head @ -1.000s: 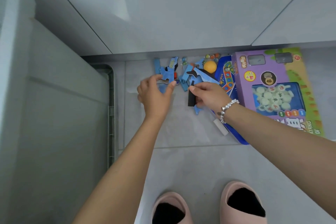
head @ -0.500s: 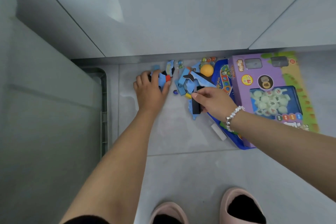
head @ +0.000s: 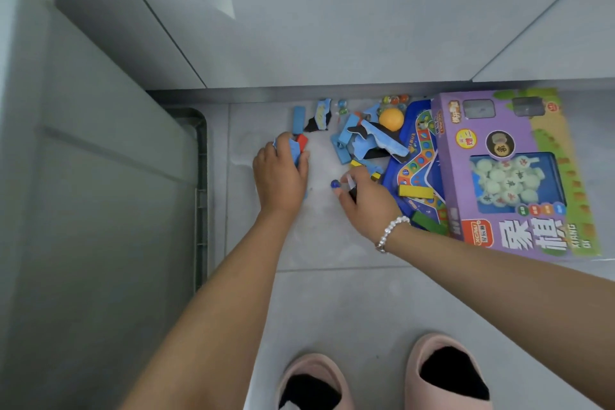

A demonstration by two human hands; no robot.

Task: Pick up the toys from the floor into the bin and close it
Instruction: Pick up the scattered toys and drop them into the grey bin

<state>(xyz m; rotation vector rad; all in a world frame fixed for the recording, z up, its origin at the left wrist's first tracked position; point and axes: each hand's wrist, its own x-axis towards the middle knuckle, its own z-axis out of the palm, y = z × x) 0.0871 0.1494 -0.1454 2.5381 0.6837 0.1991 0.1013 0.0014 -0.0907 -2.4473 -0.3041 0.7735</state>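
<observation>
Toys lie on the grey floor against the wall: a heap of blue puzzle pieces [head: 369, 140], an orange ball [head: 391, 119], marbles [head: 394, 99], a blue game board [head: 416, 160] and a purple chess box [head: 519, 173]. My left hand [head: 283, 173] grips blue puzzle pieces with a red piece [head: 302, 141] at its fingertips. My right hand [head: 367, 200] holds a black piece, with its fingers beside a blue marble [head: 334, 183] on the floor. The grey bin [head: 100, 196] fills the left side, its dark rim [head: 201, 196] next to my left arm.
Two loose blue pieces [head: 312, 116] lie near the wall, left of the heap. A yellow block [head: 416, 191] and a green block [head: 427, 221] rest on the game board. My feet in pink slippers [head: 382, 379] stand at the bottom. White cabinet fronts rise behind the toys.
My left hand has closed on blue pieces and drawn back from the wall. My right hand has moved down and left to the blue marble, uncovering the yellow and green blocks.
</observation>
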